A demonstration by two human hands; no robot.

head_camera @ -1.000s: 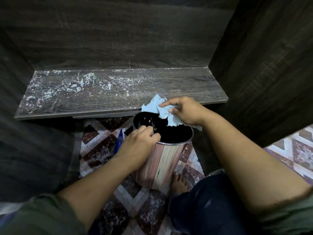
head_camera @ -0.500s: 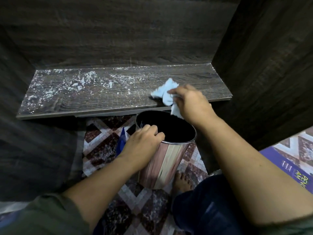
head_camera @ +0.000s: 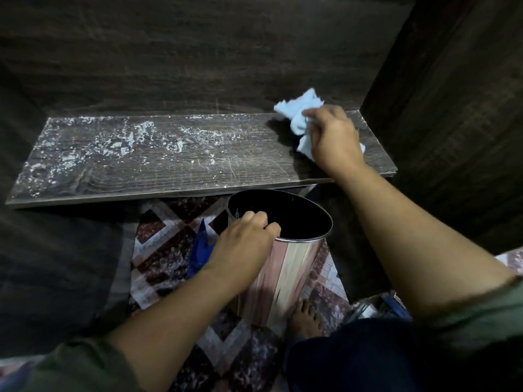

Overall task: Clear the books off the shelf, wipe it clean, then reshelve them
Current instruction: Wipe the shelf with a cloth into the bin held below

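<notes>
Up and to the left of the bin [head_camera: 288,275], white specks [head_camera: 119,142] are covering the left and middle stretch of the shelf [head_camera: 175,176], which is carrying no books. Just left of the bin, a blue object [head_camera: 201,250] is lying on the patterned floor [head_camera: 158,244]; what it is I cannot tell. The left hand [head_camera: 243,241] is curling its fingers over the bin's near-left rim, steadying it just below the shelf's front edge. Above and to the right of the bin, the right hand [head_camera: 334,140] is bunching a pale blue cloth [head_camera: 300,111] in its fingers at the shelf's right end, where the wood is looking darker and nearly free of specks; whether the cloth is touching the wood I cannot tell. Judging from this, the clearing is done and the wiping is only getting going. Most of the dust is waiting to be swept off, and the reshelving is not yet begun.
</notes>
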